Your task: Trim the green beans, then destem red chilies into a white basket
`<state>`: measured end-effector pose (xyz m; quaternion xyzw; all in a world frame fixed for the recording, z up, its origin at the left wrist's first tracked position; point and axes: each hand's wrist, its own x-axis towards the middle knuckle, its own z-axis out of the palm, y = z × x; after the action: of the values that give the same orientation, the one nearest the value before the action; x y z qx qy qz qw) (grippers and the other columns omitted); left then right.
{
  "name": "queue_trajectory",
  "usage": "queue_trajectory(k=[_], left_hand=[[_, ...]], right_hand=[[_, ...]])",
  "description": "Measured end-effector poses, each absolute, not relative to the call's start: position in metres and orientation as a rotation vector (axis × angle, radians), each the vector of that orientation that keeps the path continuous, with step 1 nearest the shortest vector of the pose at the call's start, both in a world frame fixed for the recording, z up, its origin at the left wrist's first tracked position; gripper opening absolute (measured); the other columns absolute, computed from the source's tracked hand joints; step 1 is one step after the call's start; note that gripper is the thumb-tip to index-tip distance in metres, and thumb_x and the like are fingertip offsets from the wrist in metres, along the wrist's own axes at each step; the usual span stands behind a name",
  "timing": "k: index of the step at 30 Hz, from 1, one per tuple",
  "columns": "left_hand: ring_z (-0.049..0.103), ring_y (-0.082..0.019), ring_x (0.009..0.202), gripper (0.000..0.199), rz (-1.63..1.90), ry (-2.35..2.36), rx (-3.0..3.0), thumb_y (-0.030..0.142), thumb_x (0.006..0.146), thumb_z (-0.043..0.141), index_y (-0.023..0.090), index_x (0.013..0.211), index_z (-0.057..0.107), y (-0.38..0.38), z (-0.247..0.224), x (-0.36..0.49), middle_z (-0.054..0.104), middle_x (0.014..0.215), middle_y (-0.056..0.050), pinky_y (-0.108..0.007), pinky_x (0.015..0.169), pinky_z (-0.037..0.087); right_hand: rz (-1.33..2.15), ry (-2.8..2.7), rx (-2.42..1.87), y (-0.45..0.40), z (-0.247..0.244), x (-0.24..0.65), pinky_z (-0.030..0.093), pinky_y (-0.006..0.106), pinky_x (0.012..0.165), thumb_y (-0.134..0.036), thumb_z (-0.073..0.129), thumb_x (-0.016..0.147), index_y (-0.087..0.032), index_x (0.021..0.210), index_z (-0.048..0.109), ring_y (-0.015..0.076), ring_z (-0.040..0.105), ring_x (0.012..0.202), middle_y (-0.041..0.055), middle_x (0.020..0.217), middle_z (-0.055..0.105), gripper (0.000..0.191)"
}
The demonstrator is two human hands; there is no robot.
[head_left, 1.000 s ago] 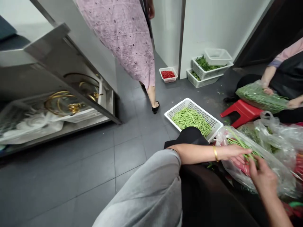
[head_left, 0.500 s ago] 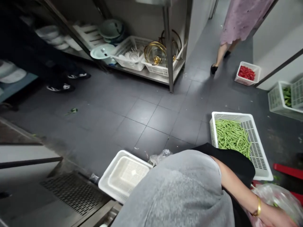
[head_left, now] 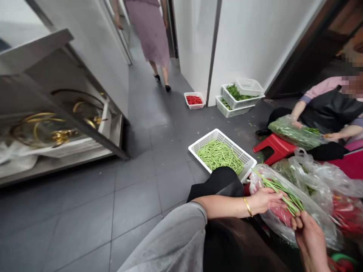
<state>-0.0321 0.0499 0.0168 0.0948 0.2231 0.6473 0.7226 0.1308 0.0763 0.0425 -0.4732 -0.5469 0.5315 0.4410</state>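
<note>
A bunch of long green beans (head_left: 283,194) stretches between my two hands, above a clear plastic bag (head_left: 320,223). My left hand (head_left: 269,201), with a gold bracelet on its wrist, lies along the left side of the bunch with its fingers against the stems. The fingers of my right hand (head_left: 303,224) pinch the lower right end of the bunch. Just beyond my knee, a white slotted basket (head_left: 195,153) on the floor holds many cut green bean pieces (head_left: 219,155).
Across from me at the right sits a person (head_left: 331,102) holding bagged greens, behind a red stool (head_left: 273,147). Another person (head_left: 150,34) stands in the passage. Baskets of red peppers (head_left: 194,100) and leafy greens (head_left: 238,94) line the wall. A metal shelf (head_left: 56,160) stands left.
The view has swung right, bringing both hands, the held beans and the seated person into sight. The person in the pink skirt is farther down the passage.
</note>
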Motion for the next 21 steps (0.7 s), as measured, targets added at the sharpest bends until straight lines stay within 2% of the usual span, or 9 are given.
queue_trajectory(k=[3,5,7,9,11,13,15,18,21], left_hand=[[0.068,-0.017,0.071,0.033,1.434,0.494,0.255,0.031,0.069,0.08,0.008,0.089,0.067,0.047,0.022,-0.035,0.069,0.084,-0.009,-0.034,0.077,0.054],[0.064,-0.016,0.06,0.027,1.28,0.521,0.338,0.033,0.074,0.075,0.01,0.081,0.064,0.045,0.024,-0.044,0.064,0.069,-0.006,-0.031,0.065,0.053],[0.05,-0.011,0.043,0.027,0.997,0.499,0.433,0.035,0.08,0.067,0.013,0.07,0.057,0.041,0.028,-0.052,0.048,0.05,0.002,-0.026,0.05,0.046],[0.032,-0.007,0.034,0.031,0.721,0.452,0.523,0.037,0.085,0.06,0.016,0.064,0.05,0.036,0.031,-0.052,0.032,0.043,0.007,-0.022,0.04,0.035],[0.024,-0.007,0.033,0.036,0.565,0.426,0.609,0.042,0.089,0.054,0.016,0.065,0.049,0.029,0.035,-0.045,0.027,0.043,0.007,-0.02,0.036,0.029],[0.025,-0.007,0.034,0.039,0.612,0.446,0.654,0.047,0.09,0.053,0.016,0.066,0.05,0.026,0.038,-0.033,0.028,0.044,0.007,-0.021,0.036,0.03],[0.028,-0.008,0.036,0.04,0.812,0.506,0.626,0.05,0.089,0.054,0.016,0.067,0.05,0.028,0.041,-0.025,0.03,0.044,0.007,-0.022,0.04,0.036],[0.031,-0.007,0.038,0.042,1.161,0.675,0.45,0.054,0.087,0.055,0.018,0.068,0.045,0.039,0.042,-0.026,0.031,0.045,0.007,-0.023,0.047,0.043],[0.047,-0.009,0.045,0.045,1.339,0.901,0.409,0.059,0.087,0.053,0.017,0.073,0.046,0.049,0.038,-0.031,0.045,0.052,0.004,-0.024,0.054,0.048]], right_hand=[[1.388,-1.248,-1.183,0.082,0.036,0.14,0.039,0.022,0.038,-0.059,0.081,0.061,-0.02,0.06,0.061,0.0095,0.041,0.04,-0.0057,0.045,0.041,0.043],[1.596,-1.488,-1.258,0.074,0.031,0.151,0.049,0.026,0.048,-0.054,0.085,0.057,-0.02,0.069,0.068,0.0153,0.057,0.052,-0.0006,0.054,0.057,0.039],[1.735,-1.618,-1.285,0.063,0.029,0.157,0.053,0.03,0.055,-0.048,0.086,0.056,-0.021,0.086,0.073,0.0199,0.064,0.064,0.0042,0.072,0.069,0.042],[1.71,-1.478,-1.213,0.059,0.034,0.157,0.05,0.027,0.051,-0.05,0.082,0.063,-0.02,0.095,0.072,0.0174,0.061,0.059,0.0041,0.072,0.068,0.045],[1.626,-1.282,-1.092,0.063,0.045,0.152,0.042,0.024,0.043,-0.052,0.077,0.069,-0.018,0.09,0.07,0.0122,0.051,0.046,-0.0003,0.058,0.058,0.041],[1.569,-1.172,-1.021,0.067,0.055,0.147,0.039,0.023,0.041,-0.05,0.08,0.067,-0.017,0.082,0.067,0.0106,0.047,0.042,-0.0034,0.051,0.051,0.038],[1.515,-1.112,-1.01,0.066,0.06,0.146,0.041,0.024,0.041,-0.048,0.082,0.066,-0.017,0.081,0.067,0.0122,0.051,0.043,-0.0023,0.052,0.054,0.038],[1.417,-1.075,-1.024,0.051,0.054,0.147,0.048,0.027,0.047,-0.049,0.078,0.071,-0.017,0.086,0.066,0.0144,0.057,0.049,0.0004,0.058,0.062,0.037],[1.48,-1.243,-1.097,0.039,0.039,0.144,0.049,0.028,0.05,-0.052,0.074,0.075,-0.017,0.089,0.064,0.0154,0.059,0.05,0.0015,0.06,0.064,0.04]])
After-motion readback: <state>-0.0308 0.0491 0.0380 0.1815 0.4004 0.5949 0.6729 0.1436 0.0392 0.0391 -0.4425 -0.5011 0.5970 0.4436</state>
